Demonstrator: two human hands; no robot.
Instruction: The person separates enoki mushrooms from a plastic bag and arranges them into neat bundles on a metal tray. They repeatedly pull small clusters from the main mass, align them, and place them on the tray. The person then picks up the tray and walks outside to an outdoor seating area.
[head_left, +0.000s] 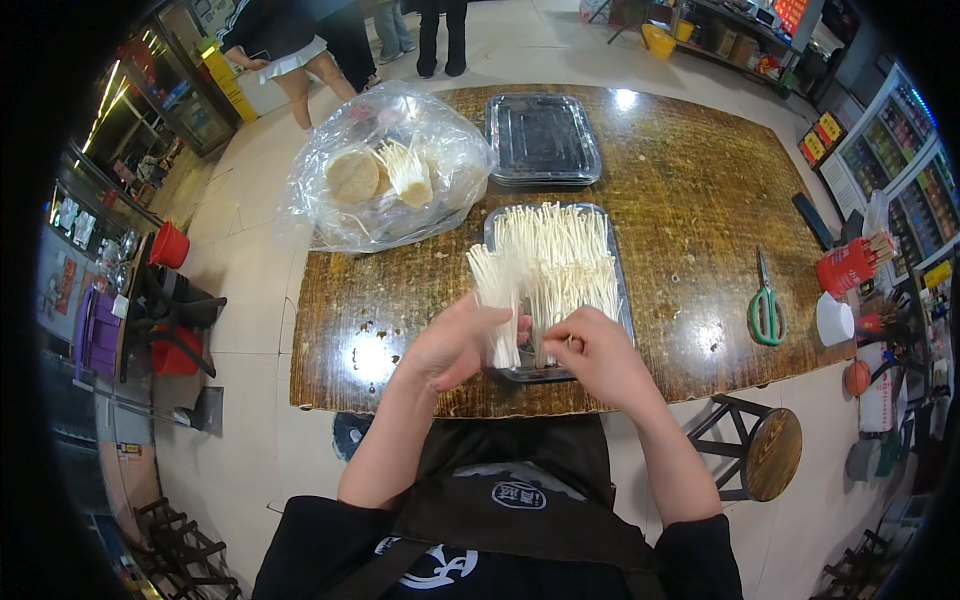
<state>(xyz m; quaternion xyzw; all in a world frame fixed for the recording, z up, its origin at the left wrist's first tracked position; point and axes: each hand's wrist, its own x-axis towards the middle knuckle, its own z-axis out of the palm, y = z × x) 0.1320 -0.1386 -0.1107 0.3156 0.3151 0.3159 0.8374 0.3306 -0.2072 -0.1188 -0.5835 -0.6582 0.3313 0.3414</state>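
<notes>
My left hand grips a bunch of enoki mushrooms at the left side of a black plastic tray. Rows of enoki fill much of that tray, stems lying lengthwise. My right hand is over the tray's near right part with thumb and fingertips pinched together; whether a stem is between them cannot be told. Part of the held bunch is blurred. Behind the tray at the left, a clear plastic bag holds cut enoki bases and a small enoki clump.
Stacked black trays stand at the back of the wooden table. Green-handled scissors lie at the right, near a red container of sticks and a white roll. A stool is at the near right. People stand beyond the table.
</notes>
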